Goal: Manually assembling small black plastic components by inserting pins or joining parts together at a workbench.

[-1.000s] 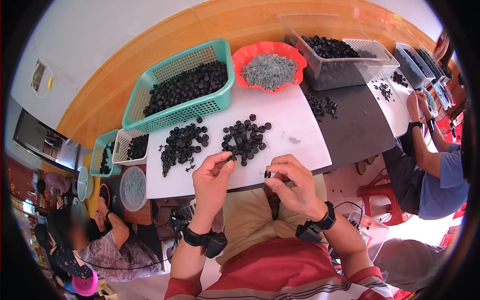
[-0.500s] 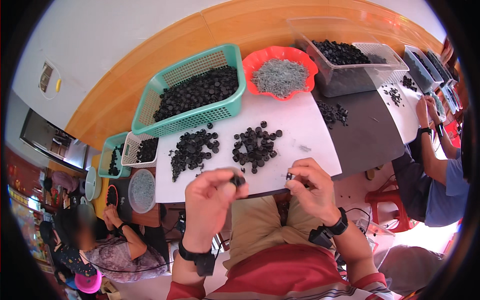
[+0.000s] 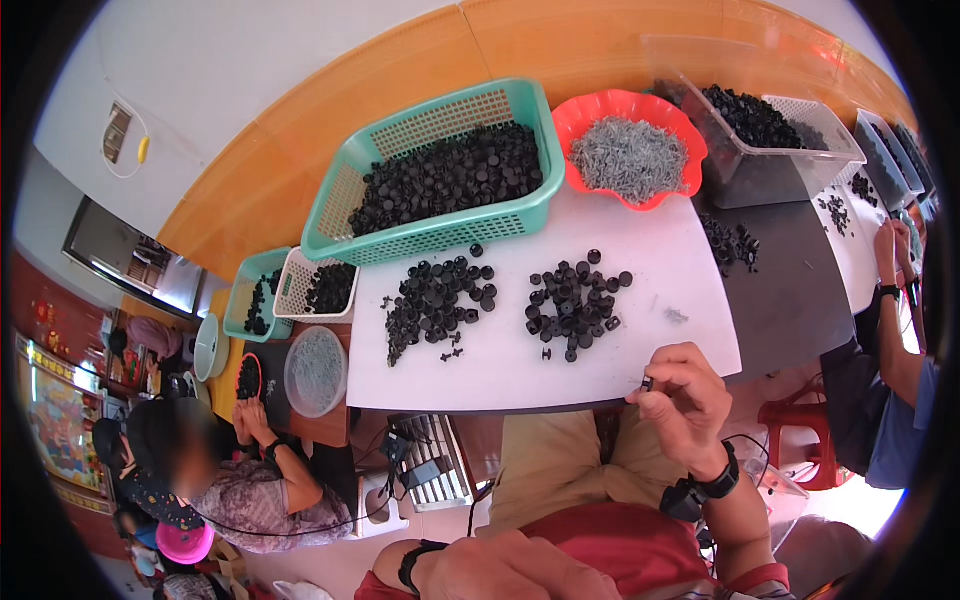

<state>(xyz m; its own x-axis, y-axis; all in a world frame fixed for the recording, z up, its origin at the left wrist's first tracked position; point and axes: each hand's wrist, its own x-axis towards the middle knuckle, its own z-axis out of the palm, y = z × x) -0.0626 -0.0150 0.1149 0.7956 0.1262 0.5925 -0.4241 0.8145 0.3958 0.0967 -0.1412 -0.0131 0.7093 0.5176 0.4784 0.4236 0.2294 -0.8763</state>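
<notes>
Since half a second ago our left hand (image 3: 500, 567) has dropped from the worktop (image 3: 640, 300) edge to the bottom of the view, over our lap; whether it is closed or holds anything we cannot tell. Our right hand (image 3: 685, 405) stays at the worktop's near edge, fingers curled together and pinched on a small black part (image 3: 647, 383). Just beyond it lie two loose piles of black caps (image 3: 572, 300), with a teal basket (image 3: 440, 180) of more caps and a red bowl (image 3: 630, 150) of grey pins further back.
</notes>
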